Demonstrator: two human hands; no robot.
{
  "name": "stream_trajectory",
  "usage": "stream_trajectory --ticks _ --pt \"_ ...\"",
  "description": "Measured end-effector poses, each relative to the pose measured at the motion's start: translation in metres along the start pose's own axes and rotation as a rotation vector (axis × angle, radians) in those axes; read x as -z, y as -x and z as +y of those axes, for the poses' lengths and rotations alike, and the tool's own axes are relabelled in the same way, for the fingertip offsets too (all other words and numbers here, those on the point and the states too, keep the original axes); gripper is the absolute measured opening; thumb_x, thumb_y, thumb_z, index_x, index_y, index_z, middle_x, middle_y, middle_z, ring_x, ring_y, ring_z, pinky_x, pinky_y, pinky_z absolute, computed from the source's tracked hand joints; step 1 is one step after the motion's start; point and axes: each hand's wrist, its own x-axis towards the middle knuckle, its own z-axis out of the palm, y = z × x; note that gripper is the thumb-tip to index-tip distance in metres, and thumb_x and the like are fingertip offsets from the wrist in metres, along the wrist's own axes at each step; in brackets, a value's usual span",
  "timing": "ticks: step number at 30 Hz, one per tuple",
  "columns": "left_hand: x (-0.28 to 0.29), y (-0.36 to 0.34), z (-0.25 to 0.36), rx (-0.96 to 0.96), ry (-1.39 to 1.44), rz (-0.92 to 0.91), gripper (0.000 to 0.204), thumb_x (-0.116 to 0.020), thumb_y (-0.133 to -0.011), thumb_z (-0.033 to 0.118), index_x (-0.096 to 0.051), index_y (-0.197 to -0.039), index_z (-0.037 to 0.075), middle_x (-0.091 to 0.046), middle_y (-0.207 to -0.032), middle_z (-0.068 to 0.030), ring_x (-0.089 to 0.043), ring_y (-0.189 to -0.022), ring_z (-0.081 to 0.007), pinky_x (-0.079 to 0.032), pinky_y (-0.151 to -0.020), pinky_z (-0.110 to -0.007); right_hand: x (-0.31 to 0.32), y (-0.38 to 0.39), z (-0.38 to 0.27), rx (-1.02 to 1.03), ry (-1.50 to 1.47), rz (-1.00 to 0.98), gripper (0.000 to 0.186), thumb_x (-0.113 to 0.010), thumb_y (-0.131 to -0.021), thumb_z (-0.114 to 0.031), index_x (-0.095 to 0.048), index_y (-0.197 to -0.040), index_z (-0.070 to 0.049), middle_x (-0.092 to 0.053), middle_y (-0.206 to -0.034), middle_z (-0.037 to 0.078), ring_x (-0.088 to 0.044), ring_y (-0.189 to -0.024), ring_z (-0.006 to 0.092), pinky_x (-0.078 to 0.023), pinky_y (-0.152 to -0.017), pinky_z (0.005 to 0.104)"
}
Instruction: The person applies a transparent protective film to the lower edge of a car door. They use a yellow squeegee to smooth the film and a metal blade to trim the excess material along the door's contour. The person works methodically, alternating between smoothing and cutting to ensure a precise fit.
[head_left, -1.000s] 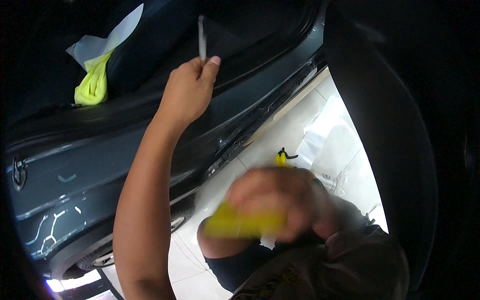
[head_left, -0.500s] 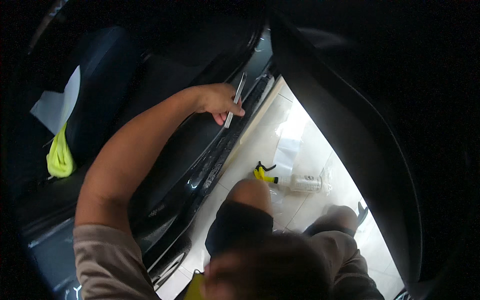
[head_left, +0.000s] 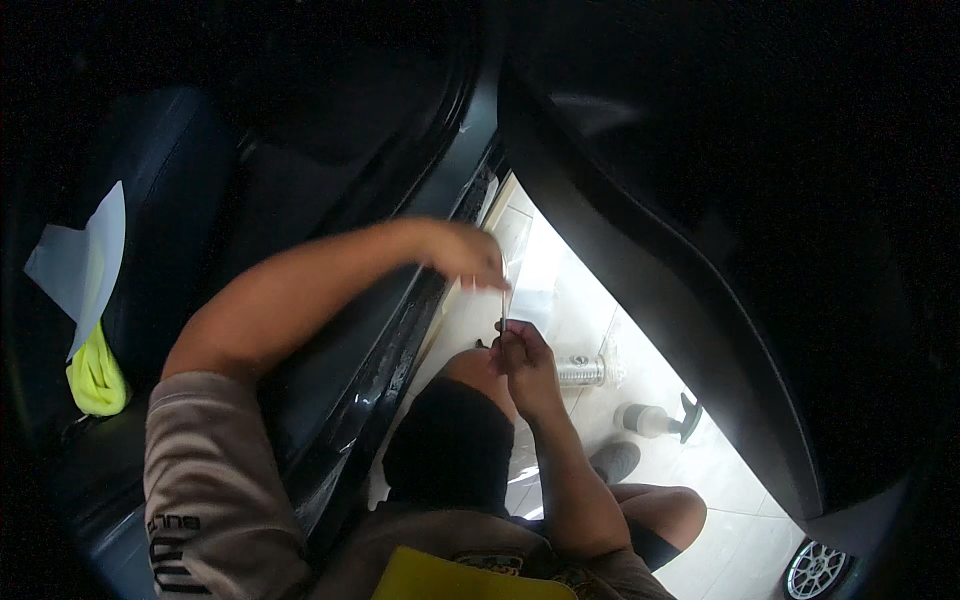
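In front of my knees, both hands come together on a slim silver tool point(head_left: 505, 312) that looks like a snap-off knife, seen nearly edge-on. My left hand point(head_left: 465, 255), blurred by motion, reaches over the door sill with its fingertips at the upper end. My right hand point(head_left: 522, 358) pinches the lower end between thumb and fingers. Beneath them run the dark car sill point(head_left: 400, 330) and pale floor tiles. A clear bottle point(head_left: 582, 371) lies behind my right hand, which hides part of it.
The open car door point(head_left: 690, 270) hangs on the right. At left, a white sheet point(head_left: 80, 260) and a yellow-green cloth point(head_left: 97, 380) rest by the dark seat point(head_left: 170, 170). Another spray bottle point(head_left: 655, 421) lies on the floor near my shoe point(head_left: 615, 461). A wheel point(head_left: 818, 570) shows at lower right.
My left hand has moved from the sill toward me, bringing the silver tool. My right hand has come into view and taken hold of its lower end. The view has shifted.
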Motion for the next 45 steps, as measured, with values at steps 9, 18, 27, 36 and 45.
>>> stream_trajectory --ticks 9,18,27,36,45 --pt "0.089 -0.079 -0.042 0.218 -0.583 0.334 0.037 -0.048 -0.097 0.014 -0.056 -0.130 0.000 -0.056 -0.133 -0.0211 -0.052 -0.125 -0.0315 -0.042 -0.103 -0.043 -0.002 -0.003 0.002 -0.179 -0.411 -0.184 0.028 -0.045 -0.098 -0.015 -0.053 -0.120 0.001 -0.059 -0.090 0.009 -0.058 -0.074 0.0187 -0.049 -0.069 0.0312" --pt "0.120 -0.114 -0.042 0.291 -0.303 0.227 0.038 -0.048 -0.096 0.016 -0.055 -0.130 0.000 -0.056 -0.132 -0.0214 -0.053 -0.124 -0.0319 -0.042 -0.103 -0.043 -0.010 -0.008 -0.006 -0.202 -0.625 -0.119 0.035 -0.051 -0.096 -0.018 -0.051 -0.125 0.003 -0.052 -0.082 0.006 -0.054 -0.071 0.0186 -0.049 -0.070 0.0365" --pt "0.132 -0.125 -0.036 0.260 -0.250 0.267 0.040 -0.049 -0.095 0.018 -0.055 -0.130 0.000 -0.056 -0.132 -0.0216 -0.053 -0.124 -0.0322 -0.042 -0.103 -0.043 -0.051 -0.073 -0.018 -0.115 -0.192 0.026 0.028 -0.048 -0.101 -0.028 -0.052 -0.109 -0.003 -0.050 -0.071 0.003 -0.048 -0.055 0.0105 -0.045 -0.051 0.0261" --pt "0.127 -0.120 -0.050 0.215 -0.183 0.653 0.041 -0.050 -0.095 0.020 -0.054 -0.131 0.000 -0.056 -0.132 -0.0219 -0.053 -0.123 -0.0325 -0.042 -0.103 -0.043 -0.064 -0.112 -0.029 -0.200 -0.174 0.100 0.023 -0.041 -0.102 -0.021 -0.051 -0.111 -0.003 -0.050 -0.077 0.003 -0.051 -0.061 0.0118 -0.047 -0.052 0.0284" --pt "0.125 -0.127 -0.043 0.123 -0.048 0.441 0.043 -0.051 -0.094 0.022 -0.054 -0.131 0.000 -0.056 -0.131 -0.0222 -0.053 -0.123 -0.0328 -0.042 -0.103 -0.043 -0.068 -0.135 -0.034 -0.151 -0.543 0.064 0.029 -0.046 -0.097 -0.008 -0.040 -0.125 0.001 -0.055 -0.096 0.011 -0.062 -0.079 0.0234 -0.055 -0.074 0.0396"
